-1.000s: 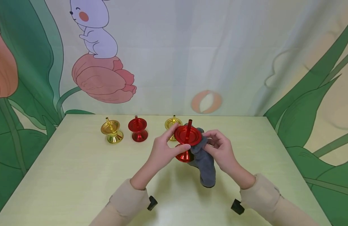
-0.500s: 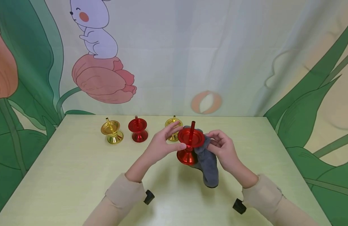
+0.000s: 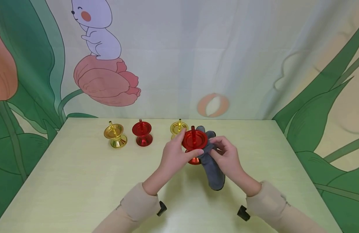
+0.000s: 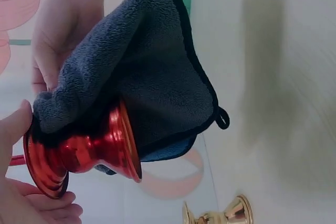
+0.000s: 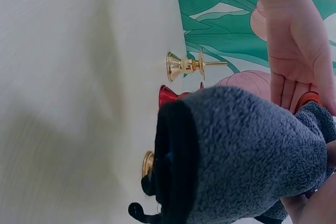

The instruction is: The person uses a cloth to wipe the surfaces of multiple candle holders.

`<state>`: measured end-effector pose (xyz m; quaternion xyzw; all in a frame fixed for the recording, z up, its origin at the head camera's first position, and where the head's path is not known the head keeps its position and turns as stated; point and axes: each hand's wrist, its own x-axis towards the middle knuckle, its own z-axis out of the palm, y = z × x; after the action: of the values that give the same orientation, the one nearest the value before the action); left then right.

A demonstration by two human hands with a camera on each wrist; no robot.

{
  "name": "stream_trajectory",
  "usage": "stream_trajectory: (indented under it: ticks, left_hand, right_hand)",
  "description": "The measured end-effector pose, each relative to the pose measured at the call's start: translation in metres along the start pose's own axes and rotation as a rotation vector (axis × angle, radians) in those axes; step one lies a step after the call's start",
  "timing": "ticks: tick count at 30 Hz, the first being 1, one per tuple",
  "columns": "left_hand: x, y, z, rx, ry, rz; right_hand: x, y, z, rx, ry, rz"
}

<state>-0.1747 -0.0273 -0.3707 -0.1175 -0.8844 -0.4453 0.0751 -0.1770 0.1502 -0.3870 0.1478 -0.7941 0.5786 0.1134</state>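
A shiny red candlestick (image 3: 194, 140), with a spike standing up from its dish, is held upright above the table. My left hand (image 3: 175, 155) grips the dish's rim between thumb and fingers, as the left wrist view also shows. A dark grey towel (image 3: 215, 174) with black edging and a hanging loop drapes down the candlestick's right side. My right hand (image 3: 228, 156) pinches a fold of that towel against the dish's right edge. In the right wrist view the towel (image 5: 247, 150) covers most of the candlestick.
Along the back of the pale table (image 3: 80, 181) stand a gold candlestick (image 3: 114, 132), a red one (image 3: 142, 131) and another gold one (image 3: 179, 126), partly hidden behind my left hand. A printed curtain (image 3: 168, 64) hangs behind the table's back edge.
My left hand's fingers came off the rim half a second ago and now hold it again. The candlestick shifted slightly right, then back left. My right hand has kept its pinch on the towel.
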Motion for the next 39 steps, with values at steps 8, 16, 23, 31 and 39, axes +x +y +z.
stream_trajectory:
  ticks: [8,16,23,31,39]
  left_hand:
    - [0.007,-0.005,-0.003,-0.017,-0.096,-0.02]
    - [0.019,-0.023,-0.008,-0.302,-0.356,-0.047]
    - [0.027,-0.028,-0.009,-0.567,-0.499,-0.064]
    - [0.031,-0.024,-0.01,-0.641,-0.524,-0.048]
    - [0.043,-0.026,0.002,-0.434,-0.318,-0.078]
  right_hand:
    - [0.001,0.004,-0.008,0.085,-0.041,0.026]
    - [0.004,0.012,-0.02,0.131,-0.126,0.112]
    - [0.007,0.013,-0.023,0.173,-0.151,0.128]
    - [0.011,0.015,-0.031,0.155,-0.107,0.184]
    - [0.017,0.015,-0.05,0.089,-0.005,0.178]
